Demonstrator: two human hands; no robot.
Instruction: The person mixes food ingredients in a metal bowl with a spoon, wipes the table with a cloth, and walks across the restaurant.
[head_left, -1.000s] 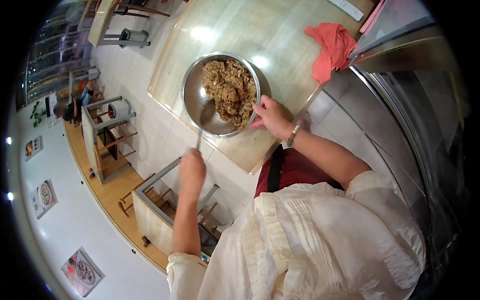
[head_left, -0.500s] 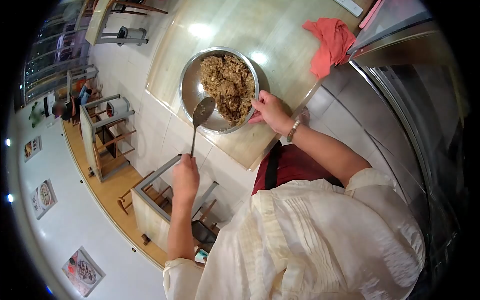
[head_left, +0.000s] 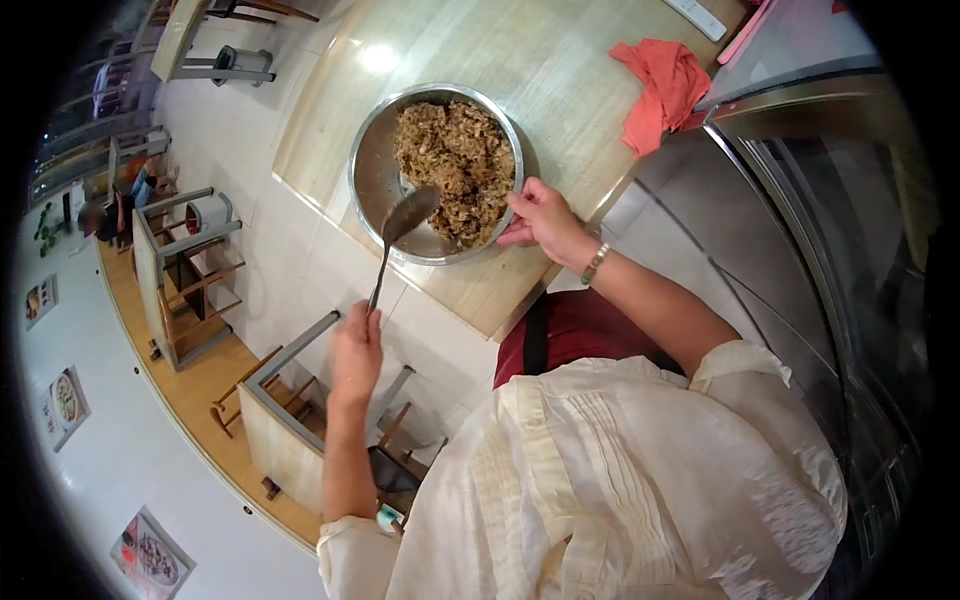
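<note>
round silver metal bowl [head_left: 372, 165] rests on the pale wood-grain tabletop [head_left: 470, 45], near its edge. lumpy brown mixture [head_left: 455, 160] lies inside the bowl, toward its right side. left hand [head_left: 356, 352], outside the bowl on its near side, is closed round the handle of a long dark metal spoon [head_left: 408, 212]; spoon head sits within the bowl's outline, contact with mixture unclear. right hand [head_left: 546, 224] pinches the bowl's right rim. crumpled coral-red cloth [head_left: 660, 92] lies right of the bowl.

The head camera looks forward and down on the nearby bowl [head_left: 374, 170].
</note>
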